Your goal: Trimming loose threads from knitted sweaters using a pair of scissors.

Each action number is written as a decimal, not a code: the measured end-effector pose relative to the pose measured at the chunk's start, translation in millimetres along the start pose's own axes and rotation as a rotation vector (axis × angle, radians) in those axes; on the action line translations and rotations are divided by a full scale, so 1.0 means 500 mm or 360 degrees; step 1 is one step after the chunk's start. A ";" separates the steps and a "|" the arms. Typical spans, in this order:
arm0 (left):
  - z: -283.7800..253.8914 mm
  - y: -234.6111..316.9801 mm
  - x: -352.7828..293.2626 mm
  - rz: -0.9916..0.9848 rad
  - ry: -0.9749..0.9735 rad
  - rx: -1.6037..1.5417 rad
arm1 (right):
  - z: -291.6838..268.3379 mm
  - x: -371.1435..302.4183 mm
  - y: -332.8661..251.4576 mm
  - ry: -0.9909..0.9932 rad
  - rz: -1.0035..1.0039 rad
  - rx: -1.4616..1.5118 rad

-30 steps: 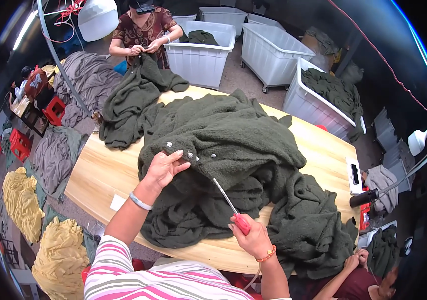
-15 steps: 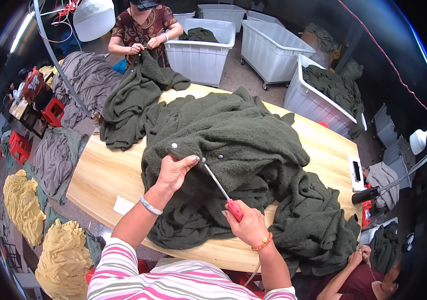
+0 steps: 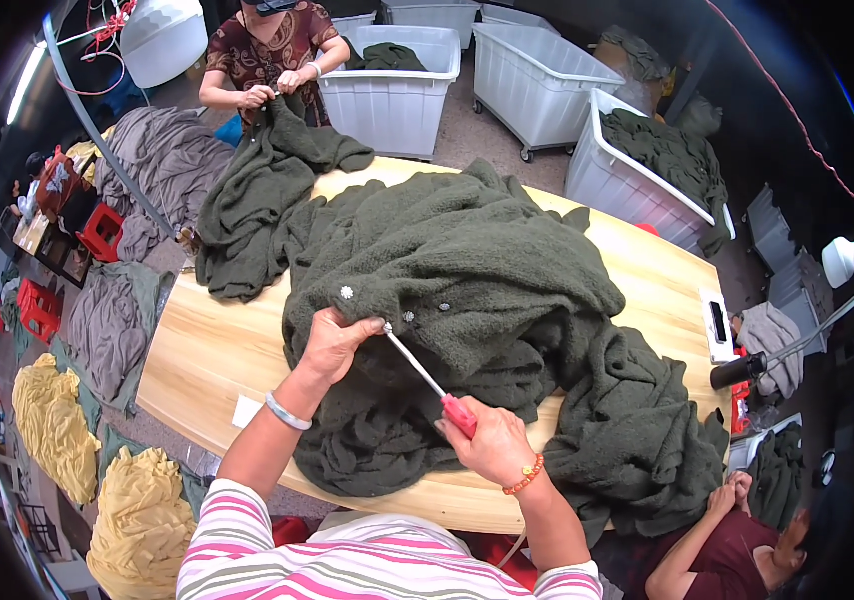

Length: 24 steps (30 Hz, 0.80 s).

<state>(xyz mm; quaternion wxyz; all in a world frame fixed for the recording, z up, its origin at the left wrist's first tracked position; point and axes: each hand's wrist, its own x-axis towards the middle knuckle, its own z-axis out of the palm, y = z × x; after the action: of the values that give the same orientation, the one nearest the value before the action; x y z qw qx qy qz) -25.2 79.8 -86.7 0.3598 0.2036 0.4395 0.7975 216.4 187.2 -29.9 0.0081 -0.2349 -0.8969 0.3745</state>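
Observation:
A dark green knitted garment point(image 3: 477, 250) lies heaped on the wooden table in front of me. Shiny round buttons sit on it: a pale button point(image 3: 347, 292) left of centre, a darker button point(image 3: 408, 316) and another button point(image 3: 445, 306) further right. My left hand point(image 3: 335, 342) is closed on the knit, thumb and forefinger pinching it by a small button at the thumb tip. My right hand point(image 3: 495, 440) grips the red handle of a tool with a long thin metal shaft point(image 3: 415, 362), like a screwdriver. Its tip meets the button at my left thumb.
Across the wooden table point(image 3: 207, 350), a co-worker point(image 3: 272, 60) handles another dark green garment point(image 3: 257, 200). A second person point(image 3: 722, 550) sits at the lower right. White wheeled bins point(image 3: 387, 100) stand behind. Yellow cloth piles point(image 3: 142, 520) lie at left; a lamp point(image 3: 842, 258) hangs at right.
The tool's tip and shaft have shifted left, from beside one button to the button at my left thumb. My left hand has moved slightly left, still pinching the knit.

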 end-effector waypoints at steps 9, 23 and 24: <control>-0.024 -0.009 0.036 -0.0360 0.0159 -0.0376 | 0.008 -0.003 0.041 0.0211 -0.0021 0.0154; 0.073 -0.082 0.029 -0.0476 0.0376 -0.0304 | -0.023 -0.008 0.048 0.0252 0.0153 0.0106; 0.081 -0.076 0.022 -0.0479 0.0372 -0.0303 | -0.023 -0.009 0.051 0.0273 0.0145 0.0116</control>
<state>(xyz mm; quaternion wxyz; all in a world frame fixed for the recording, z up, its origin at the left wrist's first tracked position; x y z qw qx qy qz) 8.4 124.1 -97.4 0.4390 0.0066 0.4264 0.7908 233.4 208.5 -38.3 0.0762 -0.3062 -0.8671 0.3855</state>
